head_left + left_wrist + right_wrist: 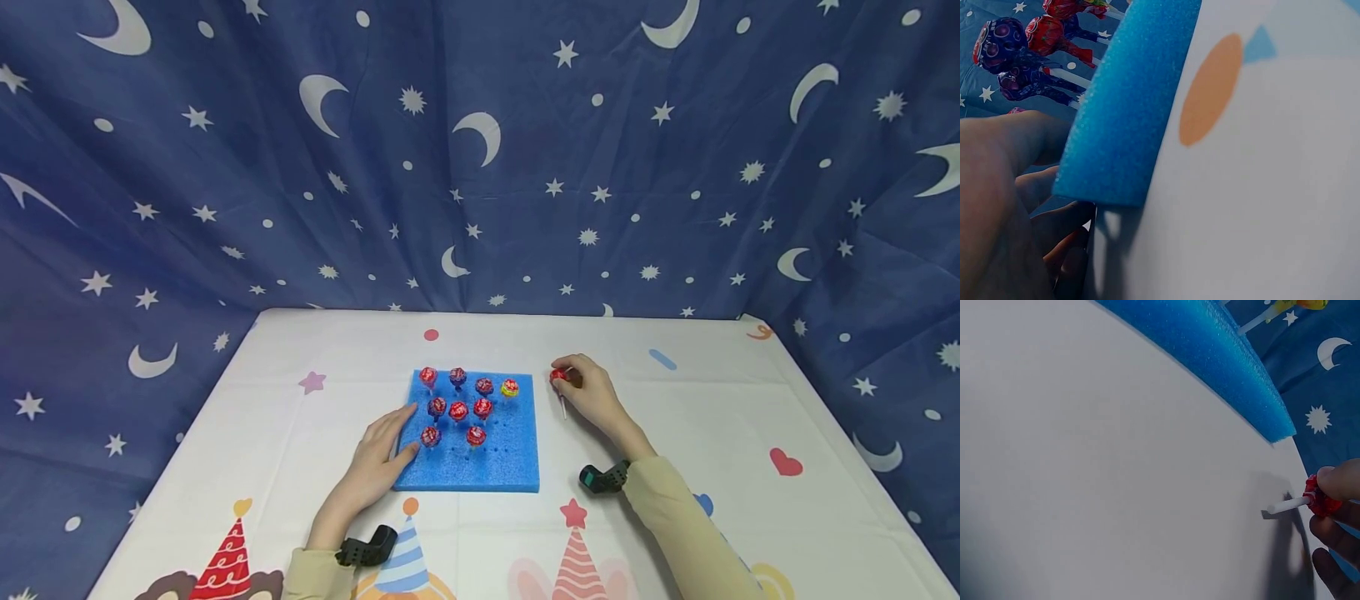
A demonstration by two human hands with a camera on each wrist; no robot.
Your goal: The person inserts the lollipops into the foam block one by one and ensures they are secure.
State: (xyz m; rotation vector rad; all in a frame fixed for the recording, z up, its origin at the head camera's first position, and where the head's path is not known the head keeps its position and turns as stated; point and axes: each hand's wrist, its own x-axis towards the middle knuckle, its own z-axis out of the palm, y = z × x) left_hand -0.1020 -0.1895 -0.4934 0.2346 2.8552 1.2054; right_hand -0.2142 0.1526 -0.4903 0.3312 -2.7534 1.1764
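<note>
A blue foam block [487,473] lies on the table with several wrapped lollipops standing in it, mostly red and dark blue. My left hand [378,454] rests against the block's left edge, fingers extended and thumb near the front corner. In the left wrist view, the fingers [1035,187] lie beside the foam's end and some are in shadow. To the right of the block, my right hand [592,396] pinches a red-wrapped lollipop [558,377] by its head. Its white stick [1289,505] points away from the fingers, as the right wrist view shows.
A yellow-and-red lollipop [510,387] stands at the block's back right. Small holes dot the foam's front part. The white tablecloth [300,450] carries printed party hats and shapes. A dark blue curtain [480,167] with moons and stars hangs behind the table.
</note>
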